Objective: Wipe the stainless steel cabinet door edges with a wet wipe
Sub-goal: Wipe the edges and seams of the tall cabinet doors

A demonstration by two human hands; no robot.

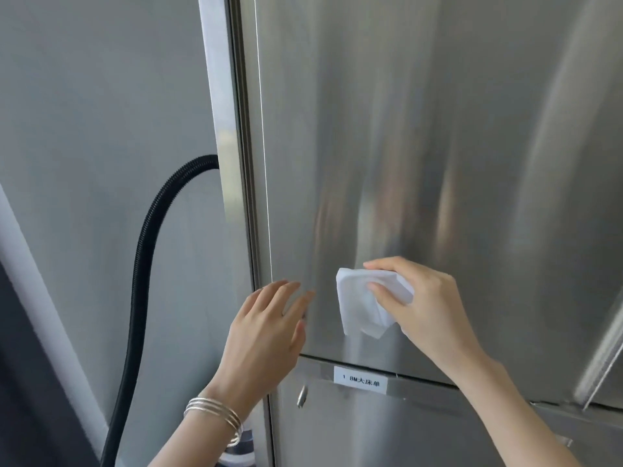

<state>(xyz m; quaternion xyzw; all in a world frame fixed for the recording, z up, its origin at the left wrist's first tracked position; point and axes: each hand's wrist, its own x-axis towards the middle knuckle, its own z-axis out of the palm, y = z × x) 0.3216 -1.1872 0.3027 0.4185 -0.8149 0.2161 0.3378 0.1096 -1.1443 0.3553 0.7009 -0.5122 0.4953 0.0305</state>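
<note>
A tall stainless steel cabinet door [387, 146] fills most of the view, its left edge [261, 163] running top to bottom. My right hand [424, 305] pinches a folded white wet wipe [362, 305] against the lower part of the door. My left hand [269, 328] lies with straight fingers near the door's lower left edge, fingertips at the steel; silver bangles circle its wrist.
A black corrugated hose [145, 264] curves down the grey wall left of the cabinet frame [224, 129]. Below the door, a lower door [387, 429] carries a white label [360, 379] and a small key or latch [302, 396]. Another door edge stands at far right [603, 365].
</note>
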